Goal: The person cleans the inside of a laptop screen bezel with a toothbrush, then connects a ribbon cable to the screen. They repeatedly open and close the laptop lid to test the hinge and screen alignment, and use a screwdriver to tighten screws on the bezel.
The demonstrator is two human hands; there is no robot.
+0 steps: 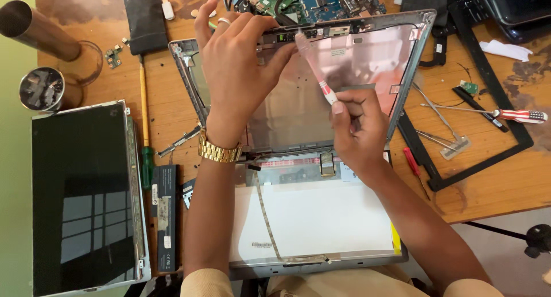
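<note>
Worn wooden surface (172, 107), pretty cluttered tbh. Left side: a loose LCD panel (86, 199) w/ a black battery pack (165, 216) right beside it, plus a yellow-shaft screwdriver w/ green handle (144, 125). Middle: an opened laptop lid shell (367, 61), another screen panel face down (321, 222) near the front edge. Right: black bezel frame (488, 84), red/white screwdriver (516, 115), small red one (414, 166), metal tweezers (439, 116). Circuit board (310, 1) at the back.

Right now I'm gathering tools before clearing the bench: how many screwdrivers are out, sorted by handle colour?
Clear with red band, in the right hand: 1
Yellow shaft with green handle: 1
Red and white striped handle: 1
Small red handle: 1
Total: 4
The left hand holds the laptop lid shell, no tool.
</note>
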